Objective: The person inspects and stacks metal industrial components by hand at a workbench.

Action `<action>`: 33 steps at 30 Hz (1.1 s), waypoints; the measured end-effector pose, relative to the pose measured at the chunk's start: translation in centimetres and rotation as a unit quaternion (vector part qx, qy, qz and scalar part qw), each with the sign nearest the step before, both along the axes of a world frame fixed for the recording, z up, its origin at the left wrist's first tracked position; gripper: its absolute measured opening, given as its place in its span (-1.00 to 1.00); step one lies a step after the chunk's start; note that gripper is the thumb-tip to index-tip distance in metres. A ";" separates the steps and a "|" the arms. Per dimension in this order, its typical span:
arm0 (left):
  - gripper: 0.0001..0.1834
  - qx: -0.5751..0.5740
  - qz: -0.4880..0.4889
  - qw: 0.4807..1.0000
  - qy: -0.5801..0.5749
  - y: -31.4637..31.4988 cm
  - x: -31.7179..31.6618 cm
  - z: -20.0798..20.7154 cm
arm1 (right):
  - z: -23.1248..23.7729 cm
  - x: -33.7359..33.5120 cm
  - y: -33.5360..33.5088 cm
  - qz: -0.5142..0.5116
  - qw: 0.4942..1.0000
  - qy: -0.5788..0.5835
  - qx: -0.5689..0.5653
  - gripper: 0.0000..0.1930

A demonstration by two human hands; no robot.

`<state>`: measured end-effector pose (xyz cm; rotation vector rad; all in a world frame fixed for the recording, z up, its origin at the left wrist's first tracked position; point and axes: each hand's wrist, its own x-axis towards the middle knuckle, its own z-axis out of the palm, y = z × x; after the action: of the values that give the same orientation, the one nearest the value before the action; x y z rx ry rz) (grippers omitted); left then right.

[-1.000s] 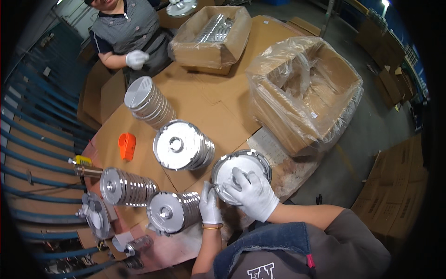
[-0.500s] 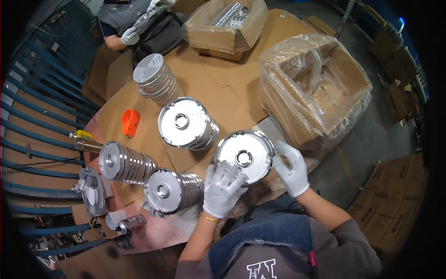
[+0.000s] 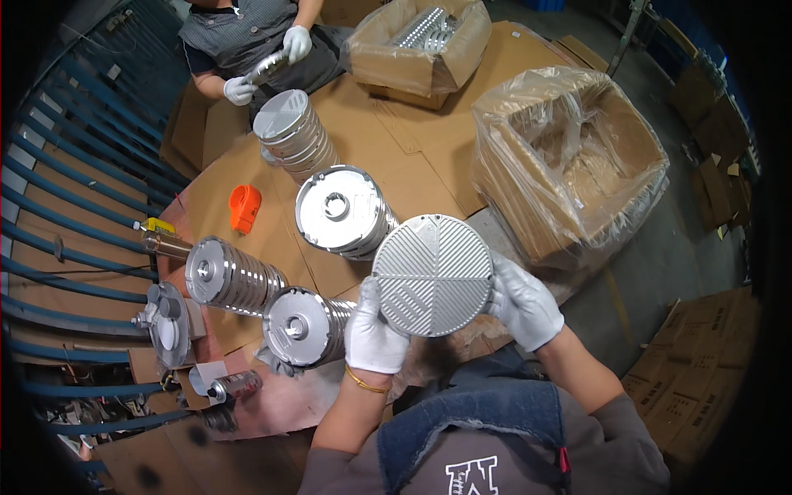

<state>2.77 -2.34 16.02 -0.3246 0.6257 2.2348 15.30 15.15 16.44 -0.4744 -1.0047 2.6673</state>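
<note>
A round grey metal disc (image 3: 433, 275) is held up in front of me, its ribbed face toward me. My left hand (image 3: 375, 330), in a white glove, grips its lower left edge. On the right rim, my gloved right hand (image 3: 525, 304) closes round the edge, its fingertips partly behind the disc. Just beyond the disc stands a stack of shiny round metal parts (image 3: 338, 208) with a raised ring in the centre. Two more such stacks, a nearer one (image 3: 299, 325) and a farther one (image 3: 216, 271), lean at the left. Farther off is a stack with ribbed tops (image 3: 285, 115).
A plastic-lined carton (image 3: 536, 177) stands at the right; another carton (image 3: 404, 70) at the back holds metal parts. An orange tape dispenser (image 3: 245, 208) and a spray can (image 3: 235, 386) lie left. Across the table a co-worker's gloved hands (image 3: 268, 66) hold a metal part.
The disc has been turned from its ringed face to its ribbed face and raised between both hands. Across the table, the co-worker's hands and part have come lower and more into view.
</note>
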 end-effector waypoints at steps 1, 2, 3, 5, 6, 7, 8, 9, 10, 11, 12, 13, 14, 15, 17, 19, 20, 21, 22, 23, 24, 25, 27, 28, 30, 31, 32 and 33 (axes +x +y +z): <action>-0.61 0.031 -0.006 0.999 -0.022 0.0 0.3 -0.1 | 0.7 -0.1 -0.2 0.014 0.999 -0.044 0.015 -0.50; -0.59 0.062 -0.013 0.997 -0.044 0.0 0.4 -0.2 | 1.2 -0.1 -0.2 0.027 0.995 -0.087 0.031 -0.52; -0.59 0.062 -0.010 0.997 -0.045 -0.1 0.6 -0.5 | 1.2 0.3 -0.1 0.042 0.995 -0.090 0.020 -0.52; -0.57 0.090 -0.022 0.993 -0.067 -0.5 0.9 -1.4 | 1.2 0.7 -0.2 0.040 0.995 -0.088 0.023 -0.52; -0.57 0.091 -0.019 0.993 -0.067 -0.6 1.0 -1.6 | 1.2 0.9 -0.2 0.034 0.995 -0.085 0.027 -0.52; -0.57 0.086 -0.018 0.994 -0.067 -0.7 1.2 -1.7 | 1.3 1.1 -0.3 0.037 0.995 -0.085 0.027 -0.52; -0.57 0.081 -0.019 0.994 -0.067 -0.8 1.2 -1.8 | 1.3 1.2 -0.3 0.031 0.995 -0.088 0.027 -0.52; -0.57 0.081 -0.019 0.994 -0.067 -0.8 1.2 -1.7 | 1.3 1.3 -0.4 0.024 0.995 -0.090 0.027 -0.51; -0.56 0.093 -0.026 0.993 -0.062 -0.9 1.3 -1.5 | 1.2 1.4 -0.5 0.023 0.995 -0.089 0.028 -0.51; -0.56 0.105 -0.033 0.992 -0.057 -0.8 1.3 -1.3 | 1.2 1.5 -0.5 0.022 0.994 -0.102 0.039 -0.51; -0.56 0.107 -0.034 0.992 -0.055 -0.8 1.4 -1.3 | 1.1 1.6 -0.5 0.021 0.992 -0.114 0.049 -0.51; -0.55 0.114 -0.030 0.991 -0.056 -0.8 1.5 -1.3 | 1.1 1.7 -0.5 0.020 0.992 -0.112 0.050 -0.51; -0.54 0.121 -0.029 0.990 -0.059 -0.6 1.6 -1.1 | 1.0 2.0 -0.4 0.018 0.992 -0.113 0.058 -0.50; -0.54 0.122 -0.032 0.990 -0.059 -0.5 1.9 -0.7 | 1.0 2.2 -0.4 0.015 0.991 -0.113 0.065 -0.50; -0.62 0.041 -0.027 0.999 0.008 -0.3 2.7 0.5 | 0.4 1.8 -1.0 -0.017 0.997 -0.074 0.028 -0.48; -0.68 -0.058 -0.135 0.960 0.238 -0.7 3.5 0.3 | 0.3 1.8 -1.0 -0.047 0.998 -0.035 -0.010 -0.46; -0.73 -0.155 -0.227 0.851 0.447 -1.2 3.9 0.2 | 0.4 2.0 -1.1 0.011 0.991 0.013 -0.132 -0.45; -0.77 -0.096 -0.240 0.816 0.518 -0.3 4.4 2.0 | 0.4 2.2 -1.1 0.065 0.964 0.060 -0.251 -0.44; -0.80 -0.036 -0.250 0.772 0.583 1.0 4.8 3.8 | -0.2 2.7 -1.2 0.065 0.964 0.058 -0.252 -0.44; -0.79 -0.042 -0.214 0.708 0.672 1.9 4.7 3.3 | -1.0 3.3 -1.2 0.027 0.997 -0.017 -0.064 -0.40; -0.79 -0.037 -0.218 0.707 0.672 2.2 4.3 2.8 | -1.4 3.7 -1.1 -0.013 0.988 -0.093 0.126 -0.35; -0.77 -0.139 -0.194 0.665 0.708 2.3 3.7 2.3 | -1.3 3.8 -0.5 0.053 0.989 -0.029 -0.138 -0.32; -0.72 -0.296 -0.123 0.514 0.796 2.5 2.7 0.0 | -1.8 4.2 0.8 0.111 0.898 0.057 -0.422 -0.24; -0.70 -0.355 -0.124 0.425 0.824 2.2 2.6 -2.4 | -2.1 4.7 1.0 0.092 0.896 0.058 -0.430 -0.24; -0.68 -0.393 -0.149 0.322 0.849 2.1 2.5 -3.1 | -0.6 4.6 1.5 0.095 0.906 0.066 -0.407 -0.26; -0.67 -0.378 -0.132 0.322 0.858 1.9 2.2 -4.1 | -2.2 4.9 2.1 0.150 0.878 0.120 -0.438 -0.29; -0.66 -0.369 -0.113 0.317 0.866 1.8 1.7 -4.5 | -2.4 4.3 2.4 0.193 0.854 0.119 -0.468 -0.32; -0.69 -0.355 -0.099 0.369 0.853 1.8 1.7 -4.6 | -1.7 4.0 2.2 0.167 0.855 0.123 -0.476 -0.34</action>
<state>4.45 -0.59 11.44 1.8785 2.3856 0.9823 19.29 17.31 14.72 -0.0954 0.4288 3.2737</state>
